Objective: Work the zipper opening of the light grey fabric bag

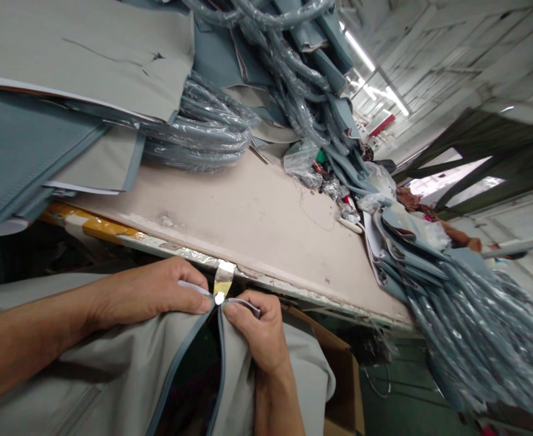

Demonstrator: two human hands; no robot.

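A large grey fabric piece (125, 369) hangs below the table's front edge, with a long opening whose two sides carry blue-grey edging that looks like zipper tape (177, 363). The opening narrows to a point at a small shiny metal piece (220, 297), perhaps a zipper slider, under a silver-and-yellow strip (223, 278) fixed to the table edge. My left hand (152, 290) is closed, pinching the left edge just beside the metal piece. Closed on the right edge, my right hand (261, 327) has its thumb on top. Between the two edges the inside looks dark.
The worktable (239, 212) has a worn front edge. Grey and blue panels (80, 60) are stacked at the left, beside plastic-wrapped tubing (198, 130). More wrapped bundles (475, 321) hang over the right end. Plastic bags (303, 163) lie at the back; a cardboard box (346, 381) stands below.
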